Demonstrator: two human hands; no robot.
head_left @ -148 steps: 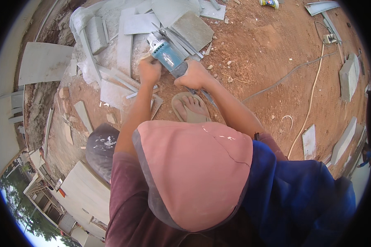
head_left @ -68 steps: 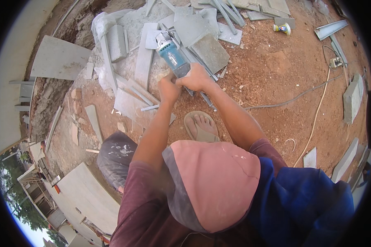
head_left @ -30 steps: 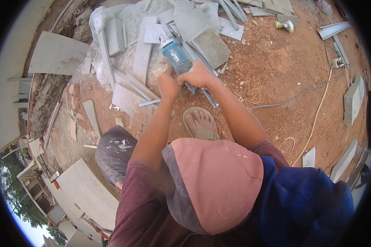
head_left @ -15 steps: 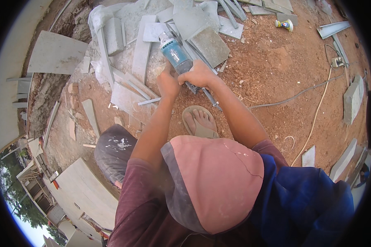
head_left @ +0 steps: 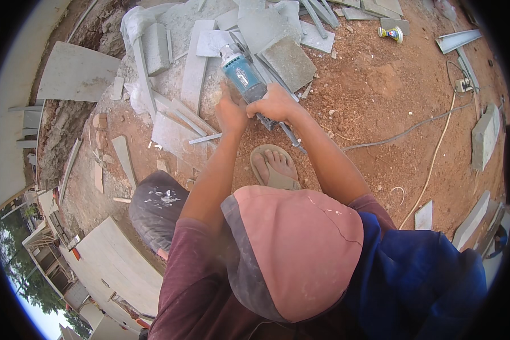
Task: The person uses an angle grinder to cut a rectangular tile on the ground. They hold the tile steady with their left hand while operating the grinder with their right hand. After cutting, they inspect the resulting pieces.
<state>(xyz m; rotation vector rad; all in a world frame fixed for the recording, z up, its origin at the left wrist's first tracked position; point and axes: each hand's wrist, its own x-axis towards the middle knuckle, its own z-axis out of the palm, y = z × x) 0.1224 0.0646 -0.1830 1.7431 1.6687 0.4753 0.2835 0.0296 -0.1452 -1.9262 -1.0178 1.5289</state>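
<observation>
Both of my hands grip a blue angle grinder (head_left: pixel 242 76) out in front of me. My left hand (head_left: pixel 230 113) holds its rear on the left and my right hand (head_left: pixel 275 105) wraps the body from the right. The grinder's head points away from me over a pile of grey stone slabs (head_left: pixel 289 59). Narrow grey offcut strips (head_left: pixel 205 137) lie under and beside my hands. My sandalled foot (head_left: pixel 273 167) rests on the red soil just below them. A pink cap (head_left: pixel 294 249) hides my lap.
A grey cable (head_left: pixel 408 133) and a pale cord (head_left: pixel 433 164) run over the soil at right to a socket (head_left: pixel 463 85). A small can (head_left: pixel 392 33) lies at the top right. More slabs lie at the left (head_left: pixel 76 73) and right (head_left: pixel 484 136). My dusty knee (head_left: pixel 156 204) is bent at left.
Over the last second hands and grinder stay almost where they were. Compared with several seconds ago, the view has shifted a little and my foot sits lower in it.
</observation>
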